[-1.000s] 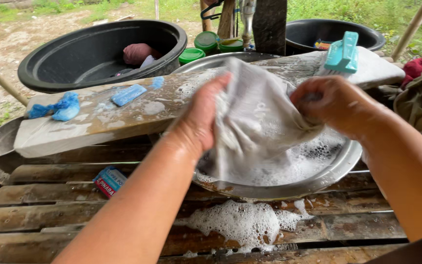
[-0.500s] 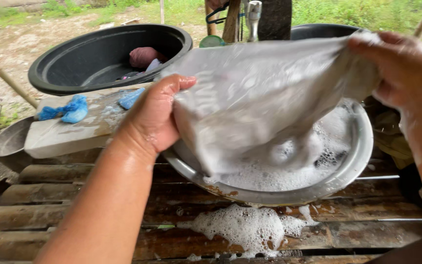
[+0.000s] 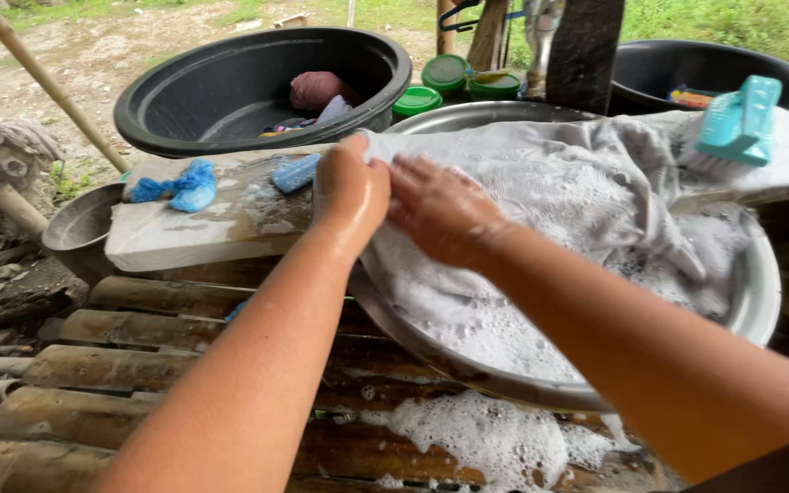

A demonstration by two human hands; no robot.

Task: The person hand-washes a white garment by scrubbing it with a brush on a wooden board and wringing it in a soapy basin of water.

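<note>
A wet, soapy grey cloth (image 3: 586,183) lies spread over the wooden washboard (image 3: 212,228) and hangs into the metal basin (image 3: 760,292) of suds. My left hand (image 3: 351,190) grips the cloth's left edge at the board. Right beside it, my right hand (image 3: 440,208) presses down on the cloth, fingers curled into the fabric. A teal scrubbing brush (image 3: 737,119) rests on the cloth's far right end.
A blue soap bar (image 3: 296,172) and a blue crumpled bag (image 3: 180,187) lie on the board. A black tub (image 3: 248,82) with clothes stands behind, another black tub (image 3: 714,73) at the back right. Green-lidded jars (image 3: 445,82) sit between. Foam (image 3: 477,434) covers the bamboo slats.
The cloth was held stretched in the air between both hands; now it lies laid out on the board and both hands have come together at its left edge.
</note>
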